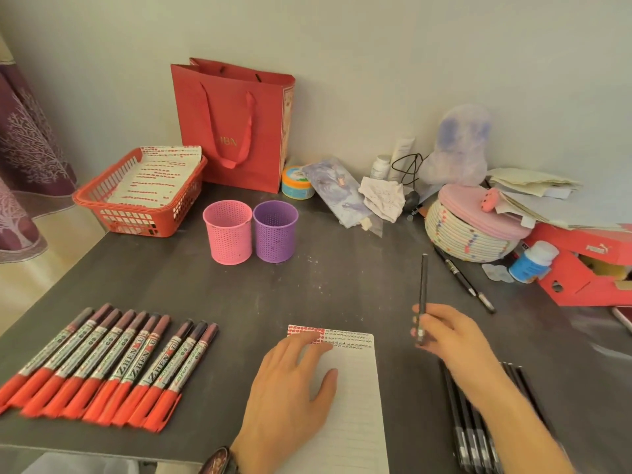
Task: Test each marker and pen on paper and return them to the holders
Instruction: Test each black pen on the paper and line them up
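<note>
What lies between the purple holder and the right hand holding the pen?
Nothing: the head view shows bare tabletop between the purple holder and the right hand gripping the pen.

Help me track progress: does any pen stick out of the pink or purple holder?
No, nothing rises above the rim of the pink holder or the purple holder.

ten red markers [136, 354] lie in a row. one pink holder [227, 234] and one purple holder [275, 232], two in all. one black pen [423, 292] is held up. a bundle of black pens [468, 436], partly covered, cannot be counted. one lined sheet [352, 388].
</note>
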{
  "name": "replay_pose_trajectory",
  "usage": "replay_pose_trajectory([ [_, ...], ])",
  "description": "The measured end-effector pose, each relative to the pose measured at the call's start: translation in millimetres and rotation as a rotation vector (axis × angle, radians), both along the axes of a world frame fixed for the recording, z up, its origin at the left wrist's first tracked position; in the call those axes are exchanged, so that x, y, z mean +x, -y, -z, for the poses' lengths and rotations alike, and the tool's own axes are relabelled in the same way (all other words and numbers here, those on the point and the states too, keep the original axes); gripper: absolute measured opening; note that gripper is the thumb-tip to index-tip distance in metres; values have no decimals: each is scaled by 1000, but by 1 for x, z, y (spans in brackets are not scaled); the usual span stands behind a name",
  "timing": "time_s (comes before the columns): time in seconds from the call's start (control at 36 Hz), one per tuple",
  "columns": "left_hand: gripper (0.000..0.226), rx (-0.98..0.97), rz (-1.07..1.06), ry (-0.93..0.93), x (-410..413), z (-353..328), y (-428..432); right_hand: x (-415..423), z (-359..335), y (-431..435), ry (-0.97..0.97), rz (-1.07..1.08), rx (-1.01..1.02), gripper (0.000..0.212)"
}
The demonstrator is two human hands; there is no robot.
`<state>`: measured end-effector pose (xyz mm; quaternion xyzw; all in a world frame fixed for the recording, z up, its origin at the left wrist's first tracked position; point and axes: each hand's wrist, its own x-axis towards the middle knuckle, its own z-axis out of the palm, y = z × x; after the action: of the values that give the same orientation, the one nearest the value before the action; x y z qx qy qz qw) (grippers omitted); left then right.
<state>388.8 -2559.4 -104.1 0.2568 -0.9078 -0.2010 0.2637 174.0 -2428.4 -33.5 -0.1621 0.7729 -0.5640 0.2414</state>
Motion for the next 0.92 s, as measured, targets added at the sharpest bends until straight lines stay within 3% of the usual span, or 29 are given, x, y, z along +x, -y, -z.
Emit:
replay_pose_trajectory([
  [0.17, 49, -42, 111, -58, 2, -7, -4, 94, 25, 10, 82, -133, -203, 28],
  [0.31, 22, -240, 141, -61, -1, -2, -3, 125, 32, 14, 44, -170, -239, 11],
  [0.5, 53, -307, 95, -93, -3, -6, -4, 123, 45, 8, 36, -29, -350, 22],
  [0.69, 43, -138, 78, -68, -4, -6, -2, 95, 44, 9, 48, 132, -406, 16],
  [0.92, 38, -43, 57, 15, -5, -6, -1, 51, 40, 36, -51, 139, -265, 15],
])
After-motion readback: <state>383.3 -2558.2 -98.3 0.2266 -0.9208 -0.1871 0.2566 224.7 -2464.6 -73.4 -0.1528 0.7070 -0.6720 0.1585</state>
